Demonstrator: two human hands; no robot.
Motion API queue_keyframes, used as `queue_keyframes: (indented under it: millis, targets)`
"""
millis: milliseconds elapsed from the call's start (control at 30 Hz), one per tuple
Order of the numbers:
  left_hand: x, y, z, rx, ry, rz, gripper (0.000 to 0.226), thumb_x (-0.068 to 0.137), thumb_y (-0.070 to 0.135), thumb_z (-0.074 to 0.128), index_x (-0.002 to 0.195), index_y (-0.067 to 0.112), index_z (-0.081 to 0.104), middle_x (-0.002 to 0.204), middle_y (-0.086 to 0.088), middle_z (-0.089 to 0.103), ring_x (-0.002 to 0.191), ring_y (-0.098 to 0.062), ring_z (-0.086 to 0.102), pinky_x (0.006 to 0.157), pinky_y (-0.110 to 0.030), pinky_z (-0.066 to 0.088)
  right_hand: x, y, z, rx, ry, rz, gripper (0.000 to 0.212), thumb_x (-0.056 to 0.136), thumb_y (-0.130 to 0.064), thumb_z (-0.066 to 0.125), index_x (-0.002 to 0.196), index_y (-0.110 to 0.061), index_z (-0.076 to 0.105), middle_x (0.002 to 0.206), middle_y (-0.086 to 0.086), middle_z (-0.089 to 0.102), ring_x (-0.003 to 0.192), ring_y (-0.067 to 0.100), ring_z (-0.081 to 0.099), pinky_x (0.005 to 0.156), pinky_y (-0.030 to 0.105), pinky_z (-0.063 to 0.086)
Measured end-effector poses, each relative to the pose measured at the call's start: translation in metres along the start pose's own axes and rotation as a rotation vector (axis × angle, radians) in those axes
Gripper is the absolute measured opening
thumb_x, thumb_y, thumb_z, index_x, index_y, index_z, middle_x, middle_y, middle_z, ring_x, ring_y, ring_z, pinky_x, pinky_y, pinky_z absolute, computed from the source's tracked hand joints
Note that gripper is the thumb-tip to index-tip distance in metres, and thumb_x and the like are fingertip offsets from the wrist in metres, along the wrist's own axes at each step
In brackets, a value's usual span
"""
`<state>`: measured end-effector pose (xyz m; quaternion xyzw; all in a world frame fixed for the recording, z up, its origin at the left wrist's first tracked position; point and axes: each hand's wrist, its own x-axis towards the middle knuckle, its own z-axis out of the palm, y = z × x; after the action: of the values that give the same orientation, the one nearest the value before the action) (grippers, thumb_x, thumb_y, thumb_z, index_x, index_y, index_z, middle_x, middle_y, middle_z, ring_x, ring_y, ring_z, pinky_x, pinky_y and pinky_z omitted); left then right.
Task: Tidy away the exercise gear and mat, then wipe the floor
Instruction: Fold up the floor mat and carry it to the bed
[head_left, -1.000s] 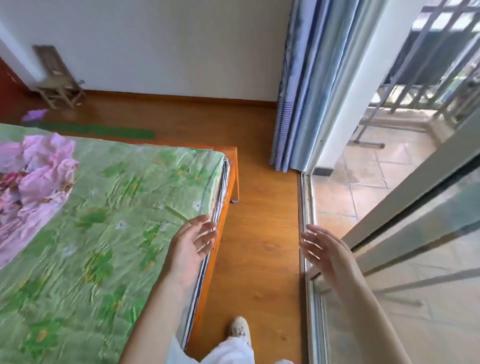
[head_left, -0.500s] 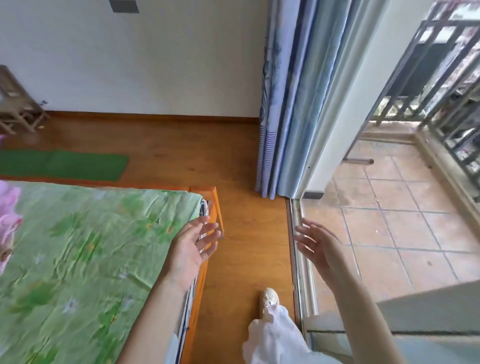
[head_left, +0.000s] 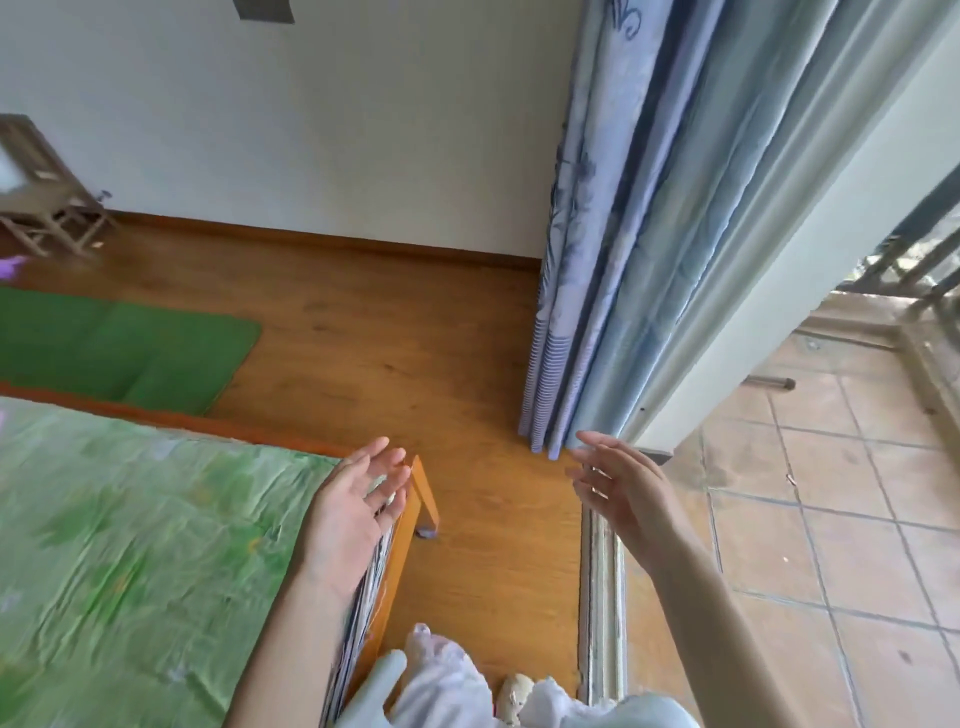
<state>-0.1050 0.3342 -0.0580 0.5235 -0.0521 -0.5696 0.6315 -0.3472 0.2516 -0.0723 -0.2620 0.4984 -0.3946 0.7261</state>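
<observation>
A green exercise mat (head_left: 130, 353) lies flat on the wooden floor (head_left: 415, 364) beyond the bed, at the left. My left hand (head_left: 358, 499) hovers open over the bed's near corner, fingers spread, holding nothing. My right hand (head_left: 623, 488) is also open and empty, raised above the sliding-door track (head_left: 600, 597). Both hands are well short of the mat. A small purple object (head_left: 11, 266) shows at the far left edge, too blurred to identify.
A bed with a green flowered sheet (head_left: 145, 545) and orange wooden frame (head_left: 423, 493) fills the lower left. Blue curtains (head_left: 613, 260) hang at the doorway. A tiled balcony (head_left: 831, 519) with railings lies to the right. A small wooden stool (head_left: 47, 202) stands by the wall.
The view has swung forward and left along the gap between bed and door. More of the green mat and floor now shows; the pink bundle on the bed has left view. Both hands stay open.
</observation>
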Motion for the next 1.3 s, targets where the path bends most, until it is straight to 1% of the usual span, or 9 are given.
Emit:
queue_keyframes:
  millis: [167, 367, 500, 700, 800, 900, 1000, 1133, 1300]
  targets:
    - [0.067, 0.02, 0.018, -0.023, 0.073, -0.015, 0.022, 0.097, 0.014, 0.039, 0.098, 0.015, 0.061, 0.089, -0.001, 0.067, 0.084, -0.015, 0.059, 0.076, -0.028, 0.044, 0.076, -0.029, 0.02, 0.03, -0.009, 0.027, 0.014, 0.088, -0.006, 0.053, 0.096, -0.01, 0.064, 0.074, 0.003, 0.069, 0.062, 0.013, 0.063, 0.064, 0.023, 0.046]
    - [0.176, 0.073, 0.051, -0.012, 0.068, 0.034, 0.023, 0.098, 0.014, 0.038, 0.105, 0.014, 0.061, 0.097, -0.002, 0.065, 0.088, -0.015, 0.059, 0.076, -0.029, 0.044, 0.19, -0.079, 0.075, -0.026, -0.066, 0.016, 0.015, 0.093, -0.005, 0.051, 0.099, -0.01, 0.063, 0.078, 0.003, 0.069, 0.064, 0.012, 0.065, 0.058, 0.019, 0.051]
    - [0.238, 0.119, 0.073, -0.009, 0.079, 0.065, 0.024, 0.099, 0.015, 0.037, 0.104, 0.015, 0.061, 0.1, -0.003, 0.065, 0.091, -0.017, 0.059, 0.077, -0.03, 0.044, 0.254, -0.121, 0.114, -0.082, -0.086, -0.003, 0.016, 0.094, -0.006, 0.05, 0.1, -0.011, 0.064, 0.081, 0.003, 0.07, 0.068, 0.013, 0.066, 0.066, 0.022, 0.05]
    - [0.315, 0.165, 0.092, 0.052, 0.162, 0.09, 0.028, 0.101, 0.015, 0.034, 0.104, 0.017, 0.062, 0.109, -0.005, 0.064, 0.101, -0.019, 0.059, 0.086, -0.032, 0.046, 0.335, -0.157, 0.16, -0.092, -0.1, 0.004, 0.02, 0.096, -0.014, 0.047, 0.102, -0.011, 0.066, 0.092, 0.007, 0.07, 0.083, 0.019, 0.066, 0.077, 0.029, 0.05]
    - [0.348, 0.18, 0.096, 0.098, 0.225, 0.136, 0.027, 0.101, 0.015, 0.035, 0.105, 0.018, 0.062, 0.11, -0.006, 0.064, 0.104, -0.02, 0.06, 0.085, -0.034, 0.046, 0.38, -0.171, 0.184, -0.113, -0.126, 0.024, 0.019, 0.095, -0.014, 0.049, 0.102, -0.011, 0.066, 0.09, 0.008, 0.07, 0.08, 0.019, 0.065, 0.078, 0.03, 0.051]
    - [0.39, 0.197, 0.101, 0.081, 0.258, 0.153, 0.026, 0.101, 0.013, 0.035, 0.11, 0.016, 0.059, 0.115, -0.007, 0.063, 0.107, -0.021, 0.06, 0.088, -0.035, 0.045, 0.433, -0.191, 0.207, -0.136, -0.183, 0.048, 0.02, 0.096, -0.013, 0.046, 0.1, -0.013, 0.066, 0.086, 0.005, 0.071, 0.075, 0.017, 0.066, 0.076, 0.03, 0.051]
    - [0.44, 0.219, 0.114, 0.063, 0.262, 0.179, 0.027, 0.099, 0.006, 0.035, 0.116, 0.015, 0.054, 0.116, -0.005, 0.062, 0.107, -0.016, 0.059, 0.088, -0.032, 0.044, 0.487, -0.223, 0.229, -0.16, -0.246, 0.041, 0.02, 0.096, -0.014, 0.047, 0.104, -0.012, 0.065, 0.088, 0.006, 0.07, 0.082, 0.019, 0.066, 0.078, 0.031, 0.05]
    - [0.497, 0.253, 0.139, -0.019, 0.276, 0.218, 0.022, 0.098, 0.02, 0.041, 0.107, 0.018, 0.06, 0.106, -0.002, 0.066, 0.104, -0.019, 0.06, 0.083, -0.033, 0.045, 0.552, -0.273, 0.258, -0.209, -0.245, 0.036, 0.019, 0.095, -0.012, 0.048, 0.106, -0.011, 0.064, 0.095, 0.009, 0.067, 0.09, 0.023, 0.065, 0.078, 0.031, 0.05]
    - [0.548, 0.281, 0.163, -0.136, 0.338, 0.227, 0.023, 0.098, 0.018, 0.039, 0.108, 0.017, 0.059, 0.107, -0.003, 0.065, 0.098, -0.018, 0.061, 0.081, -0.031, 0.045, 0.625, -0.309, 0.296, -0.307, -0.264, 0.06, 0.018, 0.096, -0.013, 0.048, 0.104, -0.012, 0.064, 0.1, 0.012, 0.066, 0.092, 0.024, 0.064, 0.077, 0.03, 0.052]
